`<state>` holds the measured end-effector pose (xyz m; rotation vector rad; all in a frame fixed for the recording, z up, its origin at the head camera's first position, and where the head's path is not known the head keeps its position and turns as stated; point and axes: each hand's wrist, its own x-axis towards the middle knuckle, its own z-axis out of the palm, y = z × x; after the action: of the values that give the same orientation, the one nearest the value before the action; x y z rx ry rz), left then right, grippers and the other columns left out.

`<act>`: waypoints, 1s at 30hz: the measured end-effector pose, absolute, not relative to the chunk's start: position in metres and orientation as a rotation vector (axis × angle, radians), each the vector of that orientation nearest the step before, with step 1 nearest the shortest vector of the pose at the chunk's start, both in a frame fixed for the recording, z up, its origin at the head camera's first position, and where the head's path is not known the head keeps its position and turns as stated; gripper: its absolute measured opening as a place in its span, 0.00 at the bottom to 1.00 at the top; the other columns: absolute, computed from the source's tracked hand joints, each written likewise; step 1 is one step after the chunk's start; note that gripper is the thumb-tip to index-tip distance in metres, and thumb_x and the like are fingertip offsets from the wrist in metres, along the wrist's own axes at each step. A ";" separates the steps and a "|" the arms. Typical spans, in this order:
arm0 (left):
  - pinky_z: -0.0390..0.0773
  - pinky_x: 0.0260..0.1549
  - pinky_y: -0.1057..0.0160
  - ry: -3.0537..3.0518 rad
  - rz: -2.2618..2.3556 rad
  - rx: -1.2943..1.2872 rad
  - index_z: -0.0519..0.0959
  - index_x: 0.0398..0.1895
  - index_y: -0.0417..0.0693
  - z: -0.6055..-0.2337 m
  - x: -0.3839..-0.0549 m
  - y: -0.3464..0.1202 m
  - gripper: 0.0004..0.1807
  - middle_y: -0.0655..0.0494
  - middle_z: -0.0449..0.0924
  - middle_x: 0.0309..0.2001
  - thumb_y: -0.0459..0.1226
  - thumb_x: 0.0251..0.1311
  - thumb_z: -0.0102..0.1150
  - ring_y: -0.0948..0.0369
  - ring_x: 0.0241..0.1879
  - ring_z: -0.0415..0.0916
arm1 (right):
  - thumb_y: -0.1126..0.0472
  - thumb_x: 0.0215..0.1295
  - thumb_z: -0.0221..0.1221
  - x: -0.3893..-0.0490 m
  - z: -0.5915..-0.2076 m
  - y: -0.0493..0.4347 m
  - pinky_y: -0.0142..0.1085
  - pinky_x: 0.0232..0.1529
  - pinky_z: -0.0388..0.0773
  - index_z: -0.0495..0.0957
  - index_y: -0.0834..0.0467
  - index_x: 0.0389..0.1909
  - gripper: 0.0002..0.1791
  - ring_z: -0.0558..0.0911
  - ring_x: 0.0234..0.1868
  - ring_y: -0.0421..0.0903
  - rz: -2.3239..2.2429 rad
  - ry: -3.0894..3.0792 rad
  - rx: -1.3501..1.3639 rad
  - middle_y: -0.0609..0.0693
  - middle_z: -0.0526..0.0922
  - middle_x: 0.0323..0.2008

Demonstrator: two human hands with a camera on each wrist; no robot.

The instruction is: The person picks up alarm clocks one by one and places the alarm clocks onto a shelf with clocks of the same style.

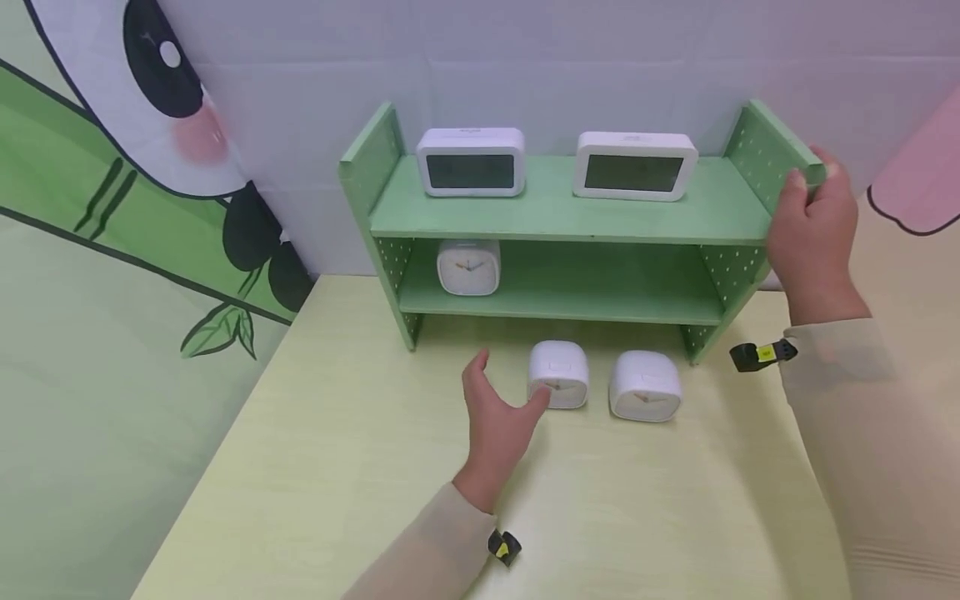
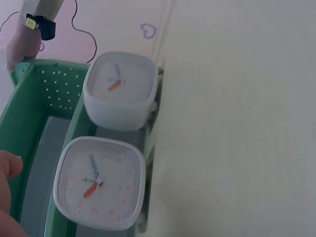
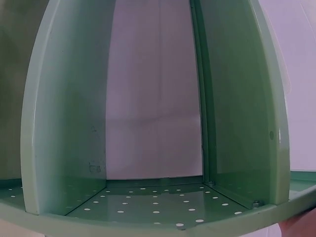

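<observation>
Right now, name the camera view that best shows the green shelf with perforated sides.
The head view: it shows both tiers and both sides of the green shelf. The left wrist view shows only part, behind two white rounded-square clocks; the right wrist view, a close-up of boards and one side.

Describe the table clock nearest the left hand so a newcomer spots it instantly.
Start at the green two-tier shelf. On the pale table in front of it, find the left white clock of a side-by-side pair. In the head view, the left hand's thumb overlaps its face, while the right white clock has its face uncovered.
</observation>
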<state>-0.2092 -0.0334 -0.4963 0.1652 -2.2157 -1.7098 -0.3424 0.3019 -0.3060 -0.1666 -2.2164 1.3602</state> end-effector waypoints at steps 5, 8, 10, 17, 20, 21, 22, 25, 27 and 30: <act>0.63 0.69 0.44 -2.257 -1.692 0.125 0.55 0.77 0.44 -0.506 -0.196 -0.017 0.52 0.51 0.57 0.74 0.41 0.53 0.77 0.49 0.74 0.56 | 0.48 0.83 0.38 -0.343 -0.306 0.301 0.36 0.61 0.75 0.56 0.48 0.81 0.29 0.76 0.59 0.42 1.344 -2.221 -0.161 0.56 0.70 0.70; 0.64 0.68 0.44 -2.252 -1.681 0.107 0.56 0.76 0.43 -0.511 -0.195 -0.008 0.52 0.48 0.58 0.73 0.40 0.52 0.78 0.46 0.72 0.58 | 0.48 0.83 0.38 -0.342 -0.306 0.300 0.36 0.60 0.76 0.56 0.48 0.80 0.29 0.76 0.59 0.42 1.336 -2.221 -0.158 0.56 0.71 0.69; 0.65 0.67 0.45 -2.241 -1.671 0.093 0.56 0.76 0.42 -0.515 -0.197 -0.004 0.52 0.46 0.59 0.72 0.39 0.51 0.78 0.45 0.72 0.59 | 0.48 0.83 0.38 -0.341 -0.306 0.299 0.35 0.60 0.76 0.56 0.47 0.80 0.29 0.76 0.58 0.42 1.330 -2.226 -0.158 0.56 0.71 0.69; 0.67 0.66 0.47 -2.208 -1.591 0.063 0.57 0.75 0.41 -0.522 -0.207 0.006 0.54 0.47 0.60 0.70 0.40 0.47 0.81 0.44 0.70 0.61 | 0.48 0.83 0.37 -0.339 -0.306 0.302 0.37 0.61 0.75 0.56 0.47 0.81 0.29 0.75 0.59 0.41 1.330 -2.230 -0.181 0.56 0.70 0.69; 0.69 0.64 0.47 -2.217 -1.543 0.103 0.57 0.74 0.41 -0.524 -0.211 0.011 0.55 0.46 0.61 0.69 0.41 0.46 0.82 0.43 0.68 0.63 | 0.48 0.82 0.37 -0.339 -0.307 0.301 0.37 0.61 0.75 0.56 0.48 0.80 0.29 0.75 0.58 0.41 1.315 -2.226 -0.181 0.56 0.71 0.69; 0.70 0.63 0.47 -2.221 -1.532 0.124 0.57 0.74 0.41 -0.524 -0.211 0.013 0.56 0.45 0.61 0.69 0.42 0.45 0.83 0.44 0.67 0.64 | 0.48 0.82 0.37 -0.340 -0.307 0.301 0.36 0.60 0.75 0.57 0.48 0.80 0.29 0.76 0.58 0.41 1.305 -2.224 -0.176 0.57 0.72 0.68; 0.71 0.62 0.47 -2.229 -1.520 0.148 0.57 0.74 0.41 -0.524 -0.212 0.015 0.56 0.45 0.61 0.69 0.43 0.45 0.83 0.45 0.65 0.65 | 0.48 0.82 0.37 -0.340 -0.308 0.300 0.36 0.60 0.76 0.57 0.48 0.80 0.29 0.76 0.58 0.41 1.298 -2.223 -0.168 0.57 0.72 0.68; 0.72 0.60 0.47 -2.234 -1.498 0.198 0.58 0.73 0.42 -0.525 -0.216 0.021 0.57 0.45 0.63 0.67 0.44 0.43 0.84 0.47 0.62 0.67 | 0.48 0.82 0.37 -0.341 -0.309 0.298 0.35 0.59 0.76 0.59 0.49 0.79 0.29 0.76 0.57 0.42 1.267 -2.215 -0.155 0.57 0.73 0.67; 0.72 0.59 0.47 -2.238 -1.489 0.213 0.59 0.73 0.42 -0.525 -0.218 0.024 0.58 0.45 0.64 0.66 0.45 0.41 0.85 0.48 0.61 0.68 | 0.48 0.82 0.37 -0.341 -0.309 0.298 0.35 0.59 0.76 0.59 0.49 0.79 0.29 0.76 0.57 0.42 1.261 -2.213 -0.155 0.57 0.73 0.67; 0.72 0.59 0.47 -2.241 -1.465 0.226 0.59 0.73 0.41 -0.527 -0.220 0.027 0.58 0.45 0.64 0.66 0.44 0.40 0.86 0.48 0.60 0.68 | 0.48 0.82 0.37 -0.341 -0.308 0.298 0.36 0.60 0.76 0.58 0.49 0.80 0.29 0.76 0.58 0.43 1.279 -2.215 -0.158 0.56 0.72 0.68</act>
<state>-0.2204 0.0268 -0.5267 0.2260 -2.2407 -1.4654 -0.3408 0.2976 -0.3085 -0.1575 -2.2155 1.2794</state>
